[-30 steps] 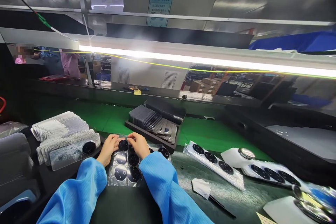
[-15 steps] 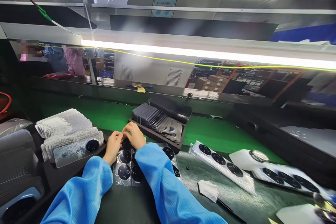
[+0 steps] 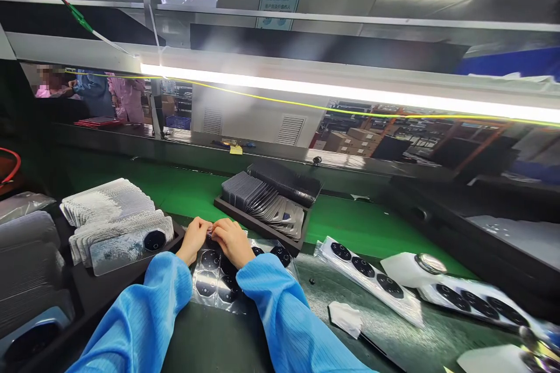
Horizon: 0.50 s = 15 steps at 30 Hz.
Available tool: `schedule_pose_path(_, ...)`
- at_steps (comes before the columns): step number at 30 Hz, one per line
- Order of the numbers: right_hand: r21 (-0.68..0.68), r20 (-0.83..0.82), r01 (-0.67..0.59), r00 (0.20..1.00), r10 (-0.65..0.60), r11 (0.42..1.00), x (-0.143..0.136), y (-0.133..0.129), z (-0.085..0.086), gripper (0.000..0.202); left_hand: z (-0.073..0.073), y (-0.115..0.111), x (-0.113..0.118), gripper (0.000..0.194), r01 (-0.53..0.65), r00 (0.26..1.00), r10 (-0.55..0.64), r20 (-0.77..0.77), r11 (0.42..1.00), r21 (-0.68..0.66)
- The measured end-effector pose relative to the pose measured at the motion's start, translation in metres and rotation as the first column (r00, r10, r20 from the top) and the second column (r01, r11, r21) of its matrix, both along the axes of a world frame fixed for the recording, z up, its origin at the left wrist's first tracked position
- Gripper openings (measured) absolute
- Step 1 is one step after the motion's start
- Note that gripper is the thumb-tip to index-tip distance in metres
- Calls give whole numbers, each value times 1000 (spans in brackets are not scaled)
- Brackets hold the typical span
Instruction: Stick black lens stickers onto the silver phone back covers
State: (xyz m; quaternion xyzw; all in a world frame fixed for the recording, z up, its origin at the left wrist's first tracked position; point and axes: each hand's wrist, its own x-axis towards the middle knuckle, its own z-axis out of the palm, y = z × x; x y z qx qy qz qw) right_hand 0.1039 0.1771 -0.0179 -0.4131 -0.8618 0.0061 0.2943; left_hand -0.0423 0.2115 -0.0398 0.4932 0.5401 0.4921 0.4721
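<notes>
A clear plastic packet (image 3: 217, 273) lies on the dark bench in front of me, with rows of round black discs like phone camera covers. At its far edge my left hand (image 3: 193, 240) is closed in a pinch on the plastic. Right beside it my right hand (image 3: 234, 243) pinches the same edge, the fingertips of both hands nearly meeting. My fingers hide what lies between them. Part of a second clear packet with black discs (image 3: 280, 254) shows to the right of my right wrist.
Left stands a black tray with fanned pale phone back panels (image 3: 116, 204). Ahead, a black tray (image 3: 291, 240) holds dark panels. To the right are a strip of discs (image 3: 365, 271), a white bottle with a metal top (image 3: 415, 268) and a black-handled tool (image 3: 380, 351) beside white wipe (image 3: 345, 317).
Both hands have dropped slightly toward me and my right hand has shifted a little right. The packet's near edge has moved slightly. My view has shifted a little.
</notes>
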Motion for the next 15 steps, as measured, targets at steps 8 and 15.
schedule_pose_path(8, 21, 148, -24, 989, 21, 999, 17, -25, -18, 17, -12, 0, 0, 31, 41, 761, 134, -635, 966, 254)
schedule_pose_path(15, 34, 234, -33, 972, 25, 999, 25, -27, -16, 18, -16, 8, 5, 31, 36, 523, 287, -803, 933, 357)
